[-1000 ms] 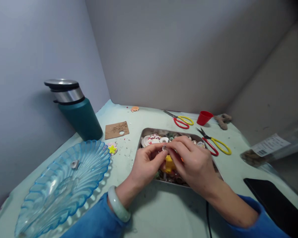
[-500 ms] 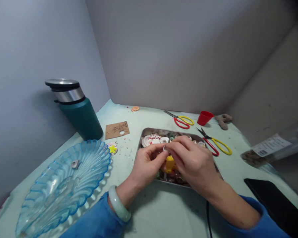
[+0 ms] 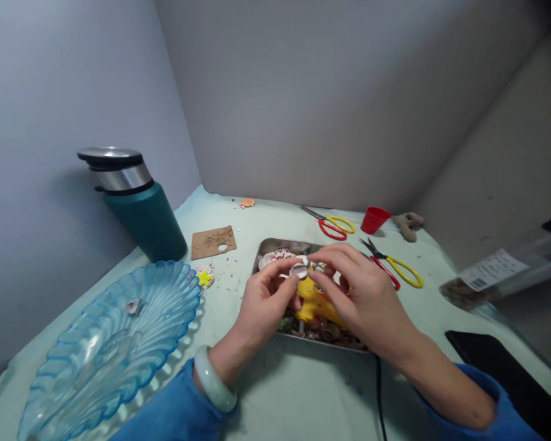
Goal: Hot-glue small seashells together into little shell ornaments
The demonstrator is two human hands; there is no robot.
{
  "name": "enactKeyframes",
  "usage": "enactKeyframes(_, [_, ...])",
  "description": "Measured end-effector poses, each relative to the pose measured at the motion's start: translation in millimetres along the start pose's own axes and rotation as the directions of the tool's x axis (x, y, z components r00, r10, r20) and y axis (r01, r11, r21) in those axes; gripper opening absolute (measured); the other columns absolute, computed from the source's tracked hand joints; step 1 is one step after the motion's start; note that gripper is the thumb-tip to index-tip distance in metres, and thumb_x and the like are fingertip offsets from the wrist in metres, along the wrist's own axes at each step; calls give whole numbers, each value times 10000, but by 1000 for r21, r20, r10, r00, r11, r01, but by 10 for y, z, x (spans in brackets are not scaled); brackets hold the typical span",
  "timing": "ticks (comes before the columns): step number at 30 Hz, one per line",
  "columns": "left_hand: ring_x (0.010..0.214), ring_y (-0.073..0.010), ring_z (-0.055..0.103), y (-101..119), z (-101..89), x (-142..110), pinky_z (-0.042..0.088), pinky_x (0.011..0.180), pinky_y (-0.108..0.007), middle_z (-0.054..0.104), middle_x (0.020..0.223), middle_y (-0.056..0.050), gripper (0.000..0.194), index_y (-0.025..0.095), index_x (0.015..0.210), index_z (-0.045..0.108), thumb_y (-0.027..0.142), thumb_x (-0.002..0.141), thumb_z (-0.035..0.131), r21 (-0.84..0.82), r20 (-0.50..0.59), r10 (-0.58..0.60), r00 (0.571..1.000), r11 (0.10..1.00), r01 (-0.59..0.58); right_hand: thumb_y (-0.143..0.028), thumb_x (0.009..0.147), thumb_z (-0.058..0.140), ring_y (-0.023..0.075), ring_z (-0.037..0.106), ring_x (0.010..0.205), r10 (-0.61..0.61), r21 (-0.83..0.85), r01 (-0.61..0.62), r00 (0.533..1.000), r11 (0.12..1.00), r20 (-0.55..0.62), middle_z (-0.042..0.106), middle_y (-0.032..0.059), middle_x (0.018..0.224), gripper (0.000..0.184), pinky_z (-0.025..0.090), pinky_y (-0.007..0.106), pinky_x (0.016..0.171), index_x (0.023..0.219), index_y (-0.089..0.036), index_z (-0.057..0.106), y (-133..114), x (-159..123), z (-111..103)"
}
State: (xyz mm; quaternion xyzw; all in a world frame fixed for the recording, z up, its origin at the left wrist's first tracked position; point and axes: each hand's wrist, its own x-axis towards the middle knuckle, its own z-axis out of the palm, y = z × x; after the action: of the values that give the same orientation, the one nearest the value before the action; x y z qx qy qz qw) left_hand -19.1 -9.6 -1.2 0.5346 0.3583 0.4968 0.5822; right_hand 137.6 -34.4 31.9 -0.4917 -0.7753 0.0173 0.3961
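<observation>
Between the thumb and forefinger of my left hand [image 3: 269, 297] is a small white round piece [image 3: 298, 270], its face tipped towards me. My right hand [image 3: 360, 300] meets it from the right, its thumb and fingertips pinched on a small dark bit [image 3: 308, 266] at the white piece's edge; what that bit is, I cannot make out. Both hands are over a metal tray [image 3: 262, 245] full of small pieces. In the tray, below my fingers, lies a yellow tool [image 3: 313, 303] that looks like a glue gun, partly hidden by my right hand. White discs [image 3: 275, 256] fill the tray's back left.
A blue scalloped dish [image 3: 114, 349] with a small grey piece sits left, before a teal bottle [image 3: 142, 217]. Cardboard [image 3: 206, 243], two pairs of scissors [image 3: 333, 226] and a red cup [image 3: 374, 220] stand behind. Right lie a plastic bag [image 3: 496, 269], a black slab [image 3: 491, 355] and a black cord [image 3: 379, 392].
The small white piece has been turned and shows more of its face. My right hand's fingertips have shifted and spread a little, and more of the yellow tool is visible.
</observation>
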Motion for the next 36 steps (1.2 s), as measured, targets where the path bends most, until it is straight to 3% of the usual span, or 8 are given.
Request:
enactKeyframes(3, [477, -97, 523, 8, -11, -4, 442, 530, -213, 561, 501, 30, 329, 134, 1097, 647, 281, 804, 611, -22, 15, 13, 1000, 1000, -13, -264, 851, 614, 141, 568, 667, 140, 36, -143, 988, 989, 70, 633, 6, 801, 72, 432, 260, 602, 876, -197, 623, -11, 2, 21])
enactKeyframes(6, [484, -98, 528, 10, -12, -15, 449, 548, -216, 564, 491, 26, 340, 131, 1107, 661, 280, 806, 610, -14, 27, 17, 999, 1000, -17, -254, 844, 617, 134, 565, 621, 194, 45, -199, 977, 979, 94, 628, -18, 697, 69, 404, 253, 566, 797, -204, 627, -29, 2, 63])
enactKeyframes(11, [485, -101, 536, -2, 8, -33, 453, 519, -219, 592, 542, 10, 329, 129, 1085, 680, 276, 795, 626, 51, -9, 47, 999, 998, -46, -226, 844, 588, 132, 576, 599, 226, 78, -229, 973, 970, 48, 645, -13, 678, 85, 410, 251, 568, 777, -195, 630, -56, -6, 108])
enactKeyframes(17, [505, -72, 559, -29, 10, -37, 481, 517, -219, 684, 921, -72, 258, 145, 1013, 704, 263, 795, 632, 119, -53, 141, 989, 984, -134, -232, 853, 566, 144, 594, 611, 242, 109, -246, 969, 963, 50, 658, -3, 686, 103, 430, 259, 583, 799, -186, 640, -75, -13, 118])
enactKeyframes(25, [465, -50, 533, 9, 18, -30, 488, 497, -208, 669, 926, -69, 224, 131, 978, 695, 241, 802, 610, 69, -100, 122, 987, 991, -115, -241, 835, 605, 119, 571, 559, 234, 143, -238, 971, 961, 44, 668, -3, 725, 76, 440, 249, 552, 876, -188, 642, -118, -10, 117])
enactKeyframes(36, [493, -65, 566, -13, -3, -32, 491, 542, -224, 675, 926, -62, 174, 150, 936, 703, 212, 816, 594, 117, -86, 201, 976, 975, -190, -227, 863, 569, 132, 612, 610, 239, 210, -245, 969, 946, 54, 679, -2, 739, 83, 463, 255, 594, 862, -190, 644, -108, -22, 137])
